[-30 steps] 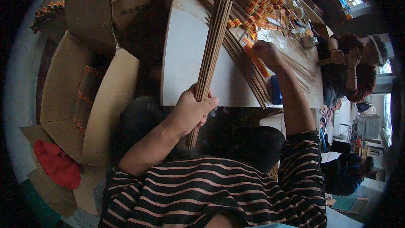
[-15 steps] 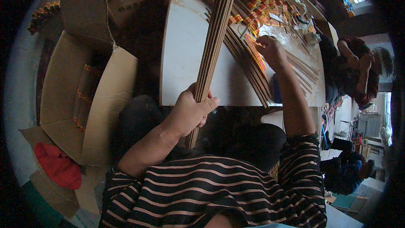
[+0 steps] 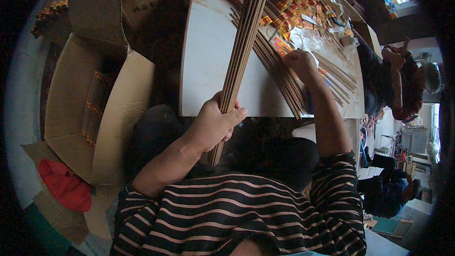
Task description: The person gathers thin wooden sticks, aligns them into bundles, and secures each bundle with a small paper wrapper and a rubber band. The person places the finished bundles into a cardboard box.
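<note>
My left hand (image 3: 215, 123) is wrapped around a bundle of brown incense sticks (image 3: 241, 47), held tilted in front of the white table (image 3: 204, 52). The thumb presses across the sticks, and their lower ends stick out below the fist. Over the table's right part, my right hand (image 3: 301, 64) has its fingers closed. A white edge and a bit of orange show beside it, but what the fingers hold is hidden. Loose incense sticks (image 3: 279, 73) lie just left of that hand, with a red and yellow paper label (image 3: 281, 46) at its fingertips.
Banded incense bundles (image 3: 294, 2) pile up at the table's far side, with more loose sticks (image 3: 336, 73) to the right. An open cardboard box (image 3: 121, 118) holding banded bundles stands at left, near a red cloth (image 3: 64, 185). Another person (image 3: 403, 80) sits at right.
My right hand has moved a little down toward me, away from where the label lay under its fingers. My left hand and its bundle stay almost still.
</note>
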`<state>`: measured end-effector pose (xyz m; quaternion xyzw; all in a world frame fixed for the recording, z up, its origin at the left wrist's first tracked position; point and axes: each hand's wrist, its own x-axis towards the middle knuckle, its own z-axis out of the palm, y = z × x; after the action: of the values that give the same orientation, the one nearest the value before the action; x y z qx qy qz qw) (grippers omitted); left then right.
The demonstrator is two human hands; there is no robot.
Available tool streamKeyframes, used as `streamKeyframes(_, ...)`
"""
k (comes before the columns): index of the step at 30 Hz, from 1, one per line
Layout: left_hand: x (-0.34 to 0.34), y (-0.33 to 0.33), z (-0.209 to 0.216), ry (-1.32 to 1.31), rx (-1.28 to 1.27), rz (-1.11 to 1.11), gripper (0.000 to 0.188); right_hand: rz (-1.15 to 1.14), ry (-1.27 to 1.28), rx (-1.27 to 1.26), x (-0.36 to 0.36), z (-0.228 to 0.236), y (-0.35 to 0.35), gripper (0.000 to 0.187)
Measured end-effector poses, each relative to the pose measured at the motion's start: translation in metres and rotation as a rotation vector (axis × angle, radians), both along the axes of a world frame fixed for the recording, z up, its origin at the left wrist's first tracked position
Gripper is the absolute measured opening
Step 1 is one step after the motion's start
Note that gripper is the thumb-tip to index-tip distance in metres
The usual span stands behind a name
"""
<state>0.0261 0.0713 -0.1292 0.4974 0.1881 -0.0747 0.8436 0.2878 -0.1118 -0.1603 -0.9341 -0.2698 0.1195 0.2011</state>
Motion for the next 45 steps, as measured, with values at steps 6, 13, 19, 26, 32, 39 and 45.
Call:
streamKeyframes(6,0.002,0.000,0.005,-0.033,-0.055,0.044,0.018,-0.039,-0.015,0.166,-0.062,0.057,0.022,0.016)
streamKeyframes(13,-0.010,-0.007,0.020,-0.155,-0.276,0.025,0.017,0.369,-0.160,0.462,-0.187,0.077,0.020,0.013)
streamKeyframes(19,-0.031,-0.018,0.033,-0.152,-0.228,-0.037,0.017,0.227,0.324,0.619,-0.231,0.089,0.007,0.025)
streamKeyframes(26,-0.061,-0.022,0.065,-0.175,0.077,-0.213,0.016,-0.038,1.024,0.790,-0.254,0.102,-0.005,0.017)
streamKeyframes(32,-0.092,-0.017,0.075,-0.091,0.410,-0.250,0.020,-0.140,0.730,0.794,-0.286,0.117,-0.014,0.014)
streamKeyframes(39,-0.106,-0.035,0.064,-0.099,0.583,-0.337,0.038,-0.154,0.628,0.938,-0.312,0.115,0.001,0.019)
streamKeyframes(45,-0.108,-0.043,0.070,-0.078,0.632,-0.328,0.037,-0.178,0.560,0.896,-0.315,0.111,-0.003,0.018)
